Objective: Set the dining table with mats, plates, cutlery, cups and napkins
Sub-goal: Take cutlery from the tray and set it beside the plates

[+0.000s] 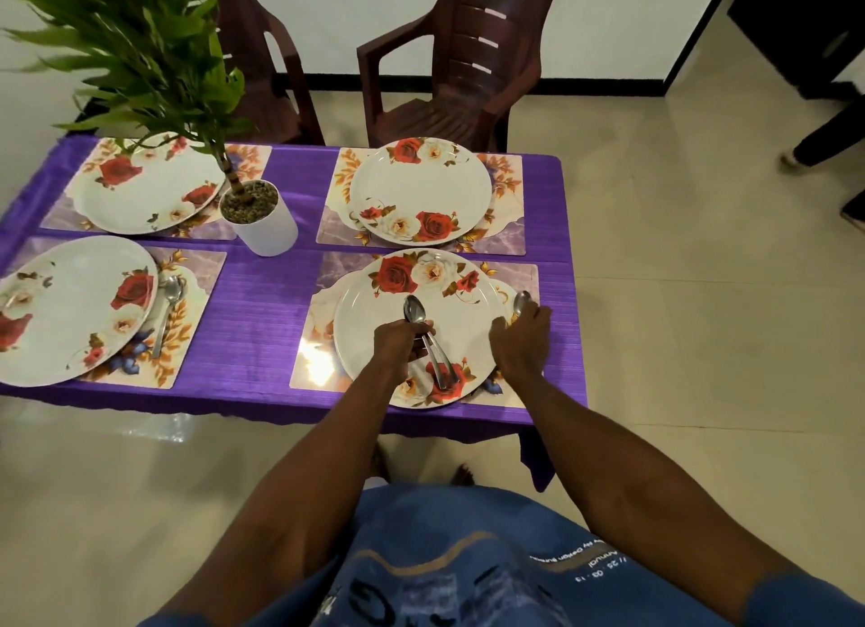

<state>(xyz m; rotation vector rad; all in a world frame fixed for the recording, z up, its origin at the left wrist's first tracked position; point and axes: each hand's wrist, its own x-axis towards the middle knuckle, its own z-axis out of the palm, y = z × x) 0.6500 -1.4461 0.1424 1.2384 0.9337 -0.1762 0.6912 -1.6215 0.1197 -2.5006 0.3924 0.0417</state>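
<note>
Two spoons (428, 341) gripped in left hand (400, 345); right hand (522, 341) pinching spoon (521, 303) at mat edge (531, 275).

Near-left plate (70, 308) cropped leftward

Shiny metal spoons (423, 334), glossy floral plates (421, 191), ribbed purple cloth (267, 308).

- My bench (276, 299), under a purple cloth, fills the frame's middle left.
- Four floral mats (508, 242) lie on it.
- A white plant pot (267, 231) stands centre-left.
</note>
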